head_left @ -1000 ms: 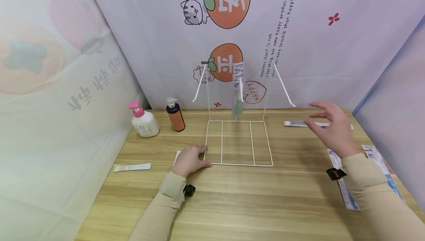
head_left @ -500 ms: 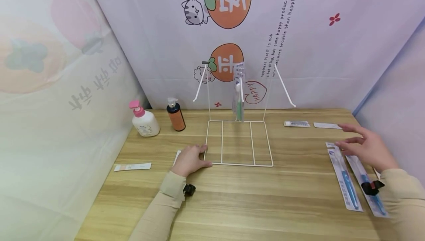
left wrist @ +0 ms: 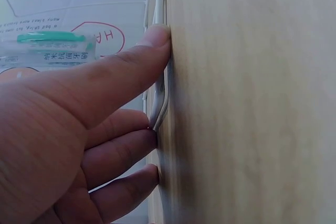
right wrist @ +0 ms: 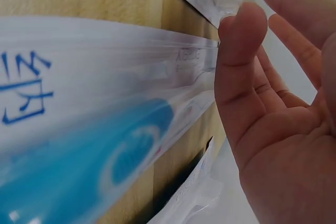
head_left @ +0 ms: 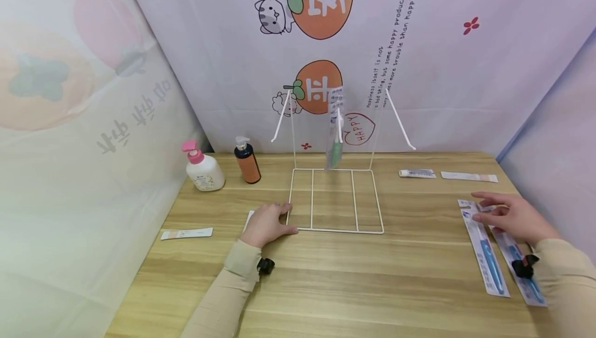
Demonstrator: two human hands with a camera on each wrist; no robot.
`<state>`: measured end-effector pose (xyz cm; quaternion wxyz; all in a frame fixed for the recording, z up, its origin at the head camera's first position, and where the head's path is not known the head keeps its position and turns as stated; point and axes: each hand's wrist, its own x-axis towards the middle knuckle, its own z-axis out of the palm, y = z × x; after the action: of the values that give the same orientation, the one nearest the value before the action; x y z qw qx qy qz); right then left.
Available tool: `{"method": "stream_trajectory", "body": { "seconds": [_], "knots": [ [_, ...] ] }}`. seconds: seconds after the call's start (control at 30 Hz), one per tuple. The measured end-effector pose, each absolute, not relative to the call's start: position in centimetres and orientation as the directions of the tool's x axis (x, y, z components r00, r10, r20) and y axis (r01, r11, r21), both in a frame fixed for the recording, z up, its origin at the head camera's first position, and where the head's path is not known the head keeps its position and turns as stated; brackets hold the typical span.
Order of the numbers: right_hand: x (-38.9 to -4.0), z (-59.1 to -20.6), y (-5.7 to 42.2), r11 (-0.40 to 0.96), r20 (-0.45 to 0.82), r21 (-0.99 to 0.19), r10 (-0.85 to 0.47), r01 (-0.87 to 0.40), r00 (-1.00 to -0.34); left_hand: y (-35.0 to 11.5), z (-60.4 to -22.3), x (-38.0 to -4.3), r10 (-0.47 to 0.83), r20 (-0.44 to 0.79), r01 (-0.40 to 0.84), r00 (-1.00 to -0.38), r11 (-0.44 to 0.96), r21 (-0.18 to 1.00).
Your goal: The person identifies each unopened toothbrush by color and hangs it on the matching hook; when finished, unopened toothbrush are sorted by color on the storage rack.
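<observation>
My left hand rests at the front left corner of a white wire display rack. In the left wrist view its thumb lies straight along the wire, with the other fingers against the side wire. Packaged toothbrushes with green handles hang from the rack's middle hook. On the right, my right hand hovers over the upper ends of two packaged toothbrushes, one nearer the rack and one beyond it partly hidden by the hand. Its thumb and index finger stand apart, thumb tip close to the clear plastic.
A white pump bottle with a pink top and a dark pump bottle with an orange label stand at the back left. A toothpaste tube and a slim white packet lie back right; another slim packet lies left.
My right hand has moved from near the toothpaste tube rightward and toward me, over the toothbrush packs. The hanging toothbrush packs sway slightly. My left hand has stayed in place.
</observation>
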<state>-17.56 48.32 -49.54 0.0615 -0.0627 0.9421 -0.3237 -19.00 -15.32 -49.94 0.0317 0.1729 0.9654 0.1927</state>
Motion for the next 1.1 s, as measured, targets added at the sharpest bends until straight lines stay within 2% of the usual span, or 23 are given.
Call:
{"method": "stream_trajectory", "body": {
  "seconds": [0.4, 0.77, 0.93, 1.1],
  "knots": [
    [-17.7, -49.9, 48.0, 0.819, -0.075, -0.566, -0.158, -0.088, -0.985, -15.4, -50.1, -19.1, 0.348, 0.011, 0.326, -0.937, 0.866, 0.379],
    [-18.0, -49.5, 47.5, 0.893, -0.044, -0.427, -0.174, -0.139, -0.984, -15.5, -49.9, -19.0, 0.342, 0.019, 0.322, -0.94, 0.864, 0.387],
    [-17.9, -50.1, 47.6, 0.893, -0.02, -0.425, -0.172, -0.147, -0.985, -15.5, -49.9, -18.9, 0.341, 0.011, 0.318, -0.94, 0.863, 0.392],
    [-17.4, -49.4, 46.8, 0.86, 0.033, -0.486, -0.158, -0.153, -0.987, -15.4, -49.9, -18.9, 0.342, 0.014, 0.32, -0.939, 0.863, 0.391]
  ]
}}
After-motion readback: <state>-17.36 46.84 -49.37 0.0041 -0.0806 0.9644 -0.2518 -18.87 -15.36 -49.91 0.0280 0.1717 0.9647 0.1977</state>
